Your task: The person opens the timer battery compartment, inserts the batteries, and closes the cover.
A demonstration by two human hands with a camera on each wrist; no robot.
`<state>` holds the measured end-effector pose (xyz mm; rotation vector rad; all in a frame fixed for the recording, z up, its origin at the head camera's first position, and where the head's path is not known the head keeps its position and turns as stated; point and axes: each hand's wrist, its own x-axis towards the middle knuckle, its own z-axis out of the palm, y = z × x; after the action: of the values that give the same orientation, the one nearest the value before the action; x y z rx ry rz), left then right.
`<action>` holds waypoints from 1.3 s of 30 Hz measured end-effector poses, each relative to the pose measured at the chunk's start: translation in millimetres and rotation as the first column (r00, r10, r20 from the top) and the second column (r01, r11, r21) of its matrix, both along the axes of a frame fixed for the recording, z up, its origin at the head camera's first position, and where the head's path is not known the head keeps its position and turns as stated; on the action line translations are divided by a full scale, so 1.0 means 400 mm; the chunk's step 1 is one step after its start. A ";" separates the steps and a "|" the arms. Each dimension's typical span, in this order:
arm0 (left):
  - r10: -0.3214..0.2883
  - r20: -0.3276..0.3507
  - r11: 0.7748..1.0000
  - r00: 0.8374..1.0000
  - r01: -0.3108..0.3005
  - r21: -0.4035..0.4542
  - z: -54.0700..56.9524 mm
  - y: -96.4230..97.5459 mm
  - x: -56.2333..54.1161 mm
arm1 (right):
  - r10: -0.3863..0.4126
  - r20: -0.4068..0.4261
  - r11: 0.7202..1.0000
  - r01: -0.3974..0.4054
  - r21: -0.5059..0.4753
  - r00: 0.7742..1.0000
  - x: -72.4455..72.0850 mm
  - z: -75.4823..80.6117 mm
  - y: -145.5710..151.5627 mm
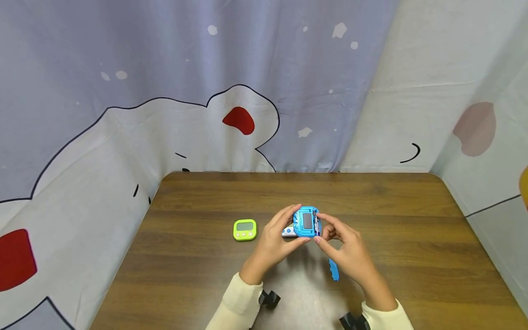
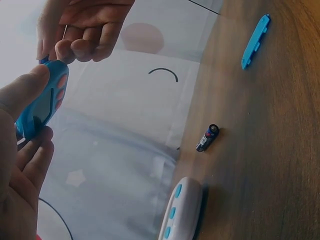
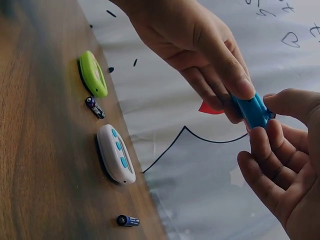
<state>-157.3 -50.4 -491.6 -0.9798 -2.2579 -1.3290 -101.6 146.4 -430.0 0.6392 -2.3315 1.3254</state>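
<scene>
A light-blue digital timer (image 1: 307, 222) is held up over the table in front of me. My left hand (image 1: 273, 240) grips its left side, thumb below and fingers above. At the timer's right edge a long slot lies uncovered, with a small battery (image 1: 316, 225) in it. Thumb and index finger of my right hand (image 1: 347, 245) pinch the ends of that battery; its other fingers are curled. The right wrist view shows a dark end (image 3: 271, 115) between thumb and finger at the timer's side. Fingers partly hide the slot.
A blue strip-shaped cover (image 1: 333, 270) lies below my right hand. Behind the held timer is a white timer (image 1: 288, 231) with blue buttons; left of it lies a green timer (image 1: 244, 230). Loose batteries (image 3: 95, 108) lie on the wooden table (image 1: 185, 275). A printed curtain (image 1: 165, 137) hangs behind.
</scene>
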 end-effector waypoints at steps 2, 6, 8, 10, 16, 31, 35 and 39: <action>-0.006 0.007 1.000 1.000 0.006 0.005 0.001 0.000 0.000 | -0.002 -0.002 1.000 0.002 0.001 1.000 0.000 0.001 -0.001; -0.021 0.021 1.000 1.000 0.021 0.022 0.002 0.002 0.000 | 0.009 0.000 1.000 -0.009 -0.016 1.000 -0.002 -0.007 0.001; -0.031 0.031 0.999 0.999 0.030 0.034 0.001 0.003 0.000 | 0.018 -0.001 0.999 -0.018 -0.033 1.000 -0.004 -0.016 0.002; -0.038 0.043 0.998 0.998 0.036 0.046 0.001 0.004 0.000 | 0.027 0.010 0.998 -0.026 -0.054 1.000 -0.009 -0.034 0.006; -0.040 0.073 0.997 0.996 0.035 0.075 -0.001 0.005 0.001 | 0.062 0.080 0.995 -0.056 -0.077 0.995 -0.022 -0.089 0.028; -0.030 0.081 0.997 0.996 0.024 0.068 -0.001 0.003 0.003 | 0.077 0.075 0.995 -0.072 -0.074 0.994 -0.023 -0.092 0.045; -0.030 0.088 0.997 0.996 0.024 0.067 0.000 0.003 0.004 | 0.082 0.049 0.994 -0.078 -0.078 0.995 -0.025 -0.093 0.046; -0.033 0.091 0.997 0.995 0.027 0.068 0.000 0.002 0.004 | 0.081 0.042 0.994 -0.077 -0.081 0.996 -0.026 -0.093 0.047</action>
<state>-155.6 -49.5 -491.5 -0.9516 -2.2580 -1.4808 -112.0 165.3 -467.2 0.6898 -2.2980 1.4739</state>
